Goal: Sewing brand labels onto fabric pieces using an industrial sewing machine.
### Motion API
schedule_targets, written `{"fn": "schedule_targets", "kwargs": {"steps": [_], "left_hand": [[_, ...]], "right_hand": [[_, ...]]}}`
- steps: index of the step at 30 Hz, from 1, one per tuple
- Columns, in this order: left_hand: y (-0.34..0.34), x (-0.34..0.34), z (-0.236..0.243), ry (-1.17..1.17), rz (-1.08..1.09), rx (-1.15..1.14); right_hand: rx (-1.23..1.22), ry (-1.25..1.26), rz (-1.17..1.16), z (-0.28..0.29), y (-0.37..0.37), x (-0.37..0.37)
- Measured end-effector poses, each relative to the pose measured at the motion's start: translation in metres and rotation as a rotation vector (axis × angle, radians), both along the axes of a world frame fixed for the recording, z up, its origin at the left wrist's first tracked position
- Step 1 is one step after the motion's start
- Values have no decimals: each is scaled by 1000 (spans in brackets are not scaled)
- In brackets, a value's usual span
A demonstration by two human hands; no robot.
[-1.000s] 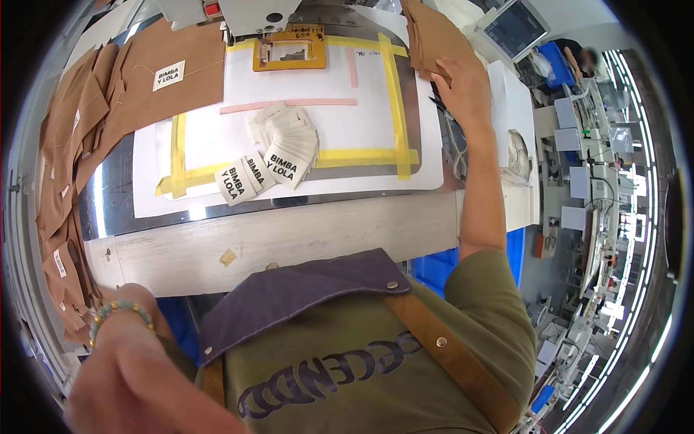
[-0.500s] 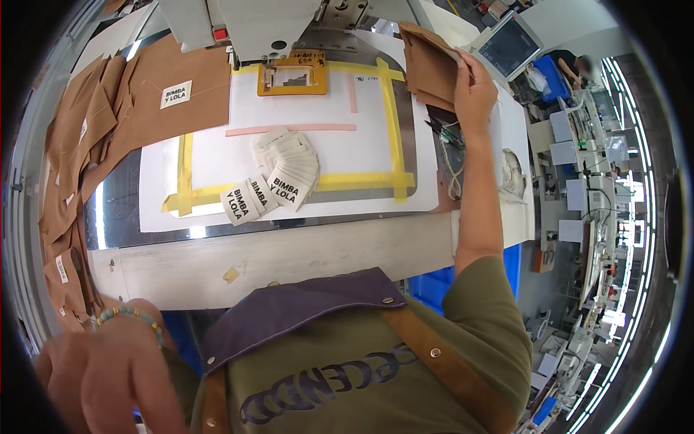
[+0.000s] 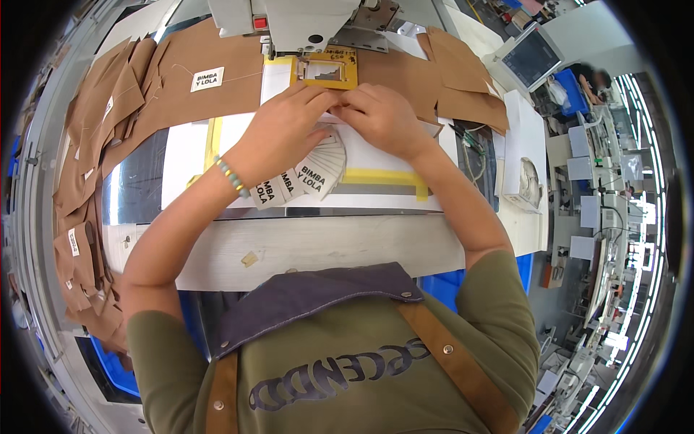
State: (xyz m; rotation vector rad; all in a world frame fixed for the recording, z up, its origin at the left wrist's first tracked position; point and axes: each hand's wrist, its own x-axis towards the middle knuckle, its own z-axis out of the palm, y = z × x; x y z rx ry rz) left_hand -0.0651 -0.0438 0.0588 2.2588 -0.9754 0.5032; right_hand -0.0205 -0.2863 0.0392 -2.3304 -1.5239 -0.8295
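- L hand & R hand close tog, just nearside of yellow frame
- Brown panel to R of frame, partly hidden by R hand
- L grip bent inward, can't tell if holding; R grip at panel, can't tell if clenched
- Fanned labels on white sheet, nr L hand

A sewing workshop: machine head, brown cut pieces, workstation rows.

Blocked ahead by machine head and yellow frame, just beyond left hand and right hand. Hemmed in leftward by heaped brown pieces, rightward by brown stack, farther out by monitor. Passable along pale table edge, on near side of label fan.
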Motion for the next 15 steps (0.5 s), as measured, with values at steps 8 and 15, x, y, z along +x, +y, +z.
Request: {"fn": "schedule_targets", "kwargs": {"steps": [8, 15], "left_hand": [[-13, 44, -29, -28, -9, 112], [6, 51, -34, -12, 22, 124]], "right_hand": [[69, 215, -264, 12, -41, -7], [-220, -431, -869, 11, -153, 44]]}}
